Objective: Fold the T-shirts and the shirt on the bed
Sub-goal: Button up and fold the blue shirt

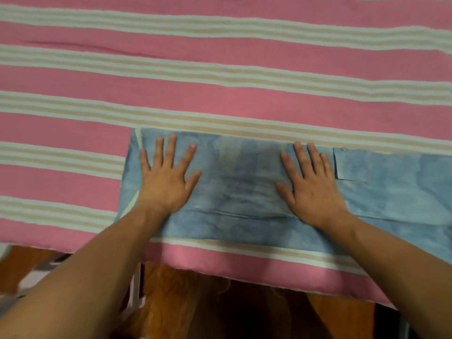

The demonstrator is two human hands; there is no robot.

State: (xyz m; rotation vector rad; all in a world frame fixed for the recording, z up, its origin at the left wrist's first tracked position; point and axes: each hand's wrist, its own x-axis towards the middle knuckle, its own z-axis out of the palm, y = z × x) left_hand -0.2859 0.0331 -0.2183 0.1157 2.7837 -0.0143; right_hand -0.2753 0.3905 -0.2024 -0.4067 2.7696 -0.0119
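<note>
Pressing my left hand (166, 182) and right hand (310, 187) flat, fingers spread, on the shirt (239, 172) to smooth its fold on the bed (220, 99)

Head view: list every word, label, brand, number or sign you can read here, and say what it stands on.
None can be read.
Blue mottled cotton shirt: no print or tag showing; its small round silver snap shows no readable marking.
Pink bedsheet with white and beige stripes: stripes only, no text.
Left hand and right hand lie flat on the shirt.

A home bedroom: striped pink bedspread (220, 99) over a bed.
</note>
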